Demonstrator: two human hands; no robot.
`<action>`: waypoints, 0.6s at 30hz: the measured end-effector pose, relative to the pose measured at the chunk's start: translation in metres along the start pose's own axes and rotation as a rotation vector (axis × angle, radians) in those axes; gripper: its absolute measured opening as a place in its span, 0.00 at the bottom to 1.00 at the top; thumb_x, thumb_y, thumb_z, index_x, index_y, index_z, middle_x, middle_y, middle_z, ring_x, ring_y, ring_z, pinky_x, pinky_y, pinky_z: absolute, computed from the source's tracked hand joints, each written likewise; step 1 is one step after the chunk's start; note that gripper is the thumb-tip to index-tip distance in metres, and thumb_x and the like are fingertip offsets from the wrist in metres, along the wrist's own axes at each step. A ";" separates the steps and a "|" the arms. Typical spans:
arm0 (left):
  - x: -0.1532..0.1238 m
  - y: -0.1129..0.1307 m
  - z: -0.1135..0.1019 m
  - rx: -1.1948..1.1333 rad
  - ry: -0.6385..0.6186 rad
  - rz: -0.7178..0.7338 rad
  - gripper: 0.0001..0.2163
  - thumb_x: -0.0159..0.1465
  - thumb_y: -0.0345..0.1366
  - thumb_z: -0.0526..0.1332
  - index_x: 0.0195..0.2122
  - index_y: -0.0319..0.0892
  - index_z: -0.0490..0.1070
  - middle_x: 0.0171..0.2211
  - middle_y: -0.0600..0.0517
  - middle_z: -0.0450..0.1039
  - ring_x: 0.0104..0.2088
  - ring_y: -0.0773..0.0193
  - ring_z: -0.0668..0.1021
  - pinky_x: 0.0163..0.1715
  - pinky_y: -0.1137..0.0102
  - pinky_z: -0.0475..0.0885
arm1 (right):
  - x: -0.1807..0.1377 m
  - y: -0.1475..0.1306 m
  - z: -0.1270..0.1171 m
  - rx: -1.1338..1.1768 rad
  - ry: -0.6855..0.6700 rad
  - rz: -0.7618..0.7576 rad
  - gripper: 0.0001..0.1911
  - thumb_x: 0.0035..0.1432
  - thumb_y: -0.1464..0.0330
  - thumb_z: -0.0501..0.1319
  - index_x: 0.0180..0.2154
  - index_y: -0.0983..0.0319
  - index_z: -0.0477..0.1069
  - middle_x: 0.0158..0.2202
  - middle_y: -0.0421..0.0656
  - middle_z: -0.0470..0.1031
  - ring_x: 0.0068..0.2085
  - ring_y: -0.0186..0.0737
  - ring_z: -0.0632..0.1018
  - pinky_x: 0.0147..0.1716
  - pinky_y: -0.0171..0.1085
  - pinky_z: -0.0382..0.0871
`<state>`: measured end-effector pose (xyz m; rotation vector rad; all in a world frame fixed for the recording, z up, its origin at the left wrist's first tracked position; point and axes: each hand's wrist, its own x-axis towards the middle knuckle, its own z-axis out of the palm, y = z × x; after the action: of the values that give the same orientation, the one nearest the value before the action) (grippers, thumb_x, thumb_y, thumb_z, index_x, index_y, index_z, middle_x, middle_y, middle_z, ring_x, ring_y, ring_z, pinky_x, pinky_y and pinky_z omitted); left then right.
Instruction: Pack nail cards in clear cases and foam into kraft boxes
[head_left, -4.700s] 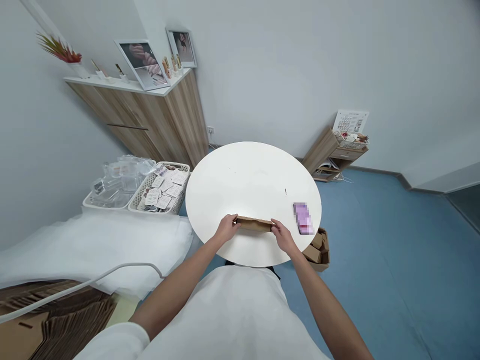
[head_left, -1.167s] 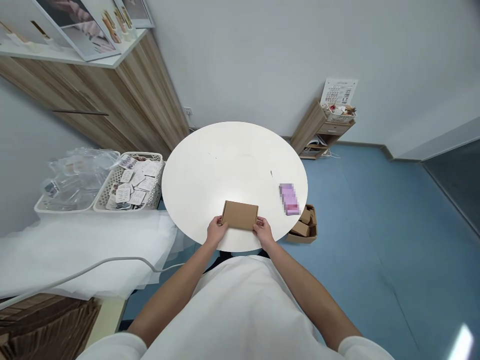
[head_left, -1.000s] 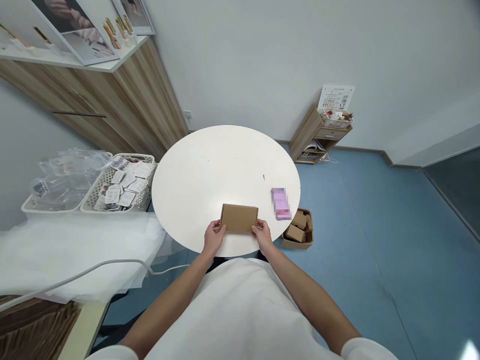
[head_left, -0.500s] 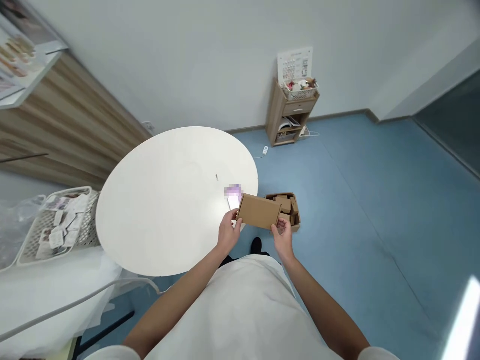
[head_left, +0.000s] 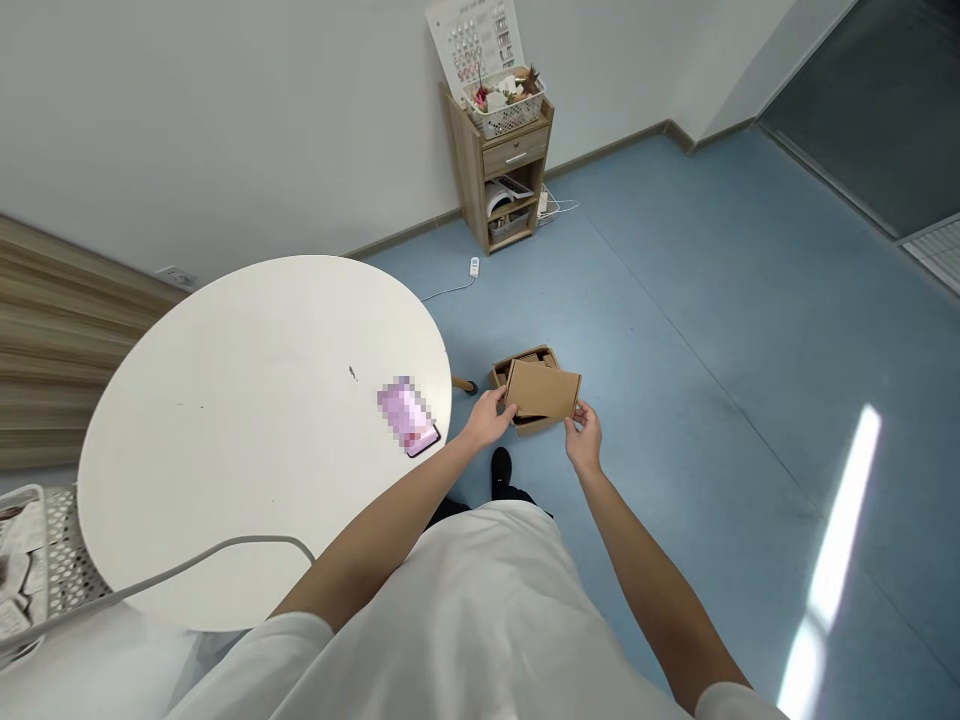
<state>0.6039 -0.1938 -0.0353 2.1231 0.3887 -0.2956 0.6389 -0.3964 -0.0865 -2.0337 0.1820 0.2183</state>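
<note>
Now off table (head_left: pixel 225 400), small box (head_left: pixel 543 390) over floor carton (head_left: pixel 501 372)

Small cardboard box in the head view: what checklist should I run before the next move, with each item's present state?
1. Left hand grips the small box at its left edge: ok.
2. Right hand grips its right corner: ok.
3. Small box closed, lid flat: ok.
4. Small box lined up over the floor carton: ok.
5. Room left inside the floor carton: cannot tell, the small box hides most of it.
</note>
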 end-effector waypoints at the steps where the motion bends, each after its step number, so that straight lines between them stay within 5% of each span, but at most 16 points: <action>1: 0.001 0.001 0.000 0.017 -0.023 0.010 0.26 0.57 0.43 0.55 0.56 0.40 0.55 0.54 0.43 0.60 0.54 0.54 0.63 0.52 0.61 0.58 | 0.000 0.002 -0.001 -0.001 0.011 -0.008 0.28 0.50 0.65 0.53 0.53 0.64 0.55 0.49 0.51 0.63 0.47 0.41 0.68 0.45 0.41 0.63; 5: -0.014 -0.004 0.000 0.077 -0.090 0.019 0.35 0.53 0.49 0.58 0.59 0.42 0.49 0.61 0.44 0.45 0.60 0.49 0.48 0.55 0.55 0.50 | -0.013 0.012 0.000 -0.007 0.009 -0.022 0.29 0.51 0.65 0.52 0.55 0.63 0.53 0.55 0.52 0.57 0.55 0.44 0.62 0.50 0.44 0.60; 11: -0.059 -0.023 -0.014 -0.092 -0.102 0.022 0.25 0.56 0.45 0.56 0.53 0.41 0.60 0.52 0.44 0.65 0.51 0.55 0.68 0.46 0.62 0.66 | -0.048 0.017 0.009 0.047 -0.163 0.041 0.26 0.50 0.62 0.53 0.52 0.62 0.57 0.53 0.51 0.61 0.48 0.43 0.70 0.46 0.43 0.64; 14: -0.085 -0.033 -0.030 -0.205 0.016 -0.048 0.21 0.57 0.44 0.55 0.50 0.41 0.62 0.47 0.45 0.69 0.44 0.58 0.73 0.38 0.65 0.70 | -0.058 0.006 0.018 0.062 -0.260 0.055 0.25 0.49 0.61 0.54 0.50 0.61 0.59 0.49 0.50 0.65 0.39 0.39 0.75 0.41 0.41 0.67; 18: -0.123 -0.052 -0.056 -0.269 0.222 -0.108 0.18 0.57 0.43 0.54 0.47 0.42 0.65 0.43 0.47 0.71 0.39 0.61 0.75 0.40 0.65 0.69 | -0.064 -0.018 0.038 0.097 -0.375 0.007 0.23 0.49 0.60 0.54 0.47 0.63 0.62 0.43 0.49 0.69 0.32 0.37 0.75 0.34 0.40 0.68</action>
<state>0.4742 -0.1399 -0.0009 1.8774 0.6379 -0.0631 0.5778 -0.3518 -0.0732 -1.8589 -0.0347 0.5777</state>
